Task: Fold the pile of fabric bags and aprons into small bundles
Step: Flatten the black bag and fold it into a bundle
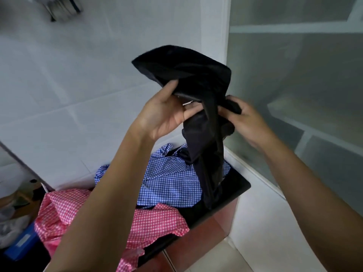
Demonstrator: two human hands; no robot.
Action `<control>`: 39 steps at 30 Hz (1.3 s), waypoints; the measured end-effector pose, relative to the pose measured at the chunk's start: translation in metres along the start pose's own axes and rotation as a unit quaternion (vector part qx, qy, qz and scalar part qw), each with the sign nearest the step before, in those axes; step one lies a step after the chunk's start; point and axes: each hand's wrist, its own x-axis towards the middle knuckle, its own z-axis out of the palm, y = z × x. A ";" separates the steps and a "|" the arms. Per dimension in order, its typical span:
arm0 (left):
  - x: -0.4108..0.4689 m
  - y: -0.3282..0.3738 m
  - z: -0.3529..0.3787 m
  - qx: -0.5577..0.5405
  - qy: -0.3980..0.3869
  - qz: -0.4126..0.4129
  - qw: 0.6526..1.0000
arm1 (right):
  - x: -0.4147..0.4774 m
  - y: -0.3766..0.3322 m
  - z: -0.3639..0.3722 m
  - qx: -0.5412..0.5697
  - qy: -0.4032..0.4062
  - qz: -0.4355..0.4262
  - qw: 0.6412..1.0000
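A black fabric piece [196,75] is held up in the air in front of me, its lower part hanging down in a twisted strip toward the pile. My left hand [167,114] pinches its folded upper part between thumb and fingers. At its right side, my right hand [241,116] grips a bunched black strap or corner. Below lie a blue checked fabric [170,185] and a pink checked fabric [153,222], piled loosely on a dark-topped surface [233,191].
White tiled walls rise behind and to the left. A frosted glass door with white frames [294,85] stands at the right. A blue box [21,240] and clutter sit low at the left. Metal utensils [62,8] hang at the upper left.
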 end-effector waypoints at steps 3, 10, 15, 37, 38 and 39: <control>-0.009 -0.003 0.015 0.127 -0.028 0.004 0.992 | -0.021 -0.024 -0.016 0.074 -0.038 0.056 0.995; -0.032 -0.047 0.014 0.273 0.060 -0.048 0.959 | -0.076 -0.021 -0.073 0.012 -0.144 0.280 0.949; -0.052 -0.091 -0.009 0.304 0.239 -0.080 0.919 | -0.101 0.016 -0.106 -0.262 -0.097 0.295 0.914; -0.082 -0.078 0.002 0.565 0.041 -0.101 0.818 | -0.049 -0.029 0.014 -0.266 -0.133 0.040 0.954; -0.080 -0.079 0.005 0.573 0.072 -0.052 0.815 | -0.046 -0.032 0.023 -0.307 -0.125 0.018 0.943; -0.078 -0.080 0.008 0.592 0.099 -0.006 0.799 | -0.043 -0.034 0.030 -0.328 -0.127 0.004 0.936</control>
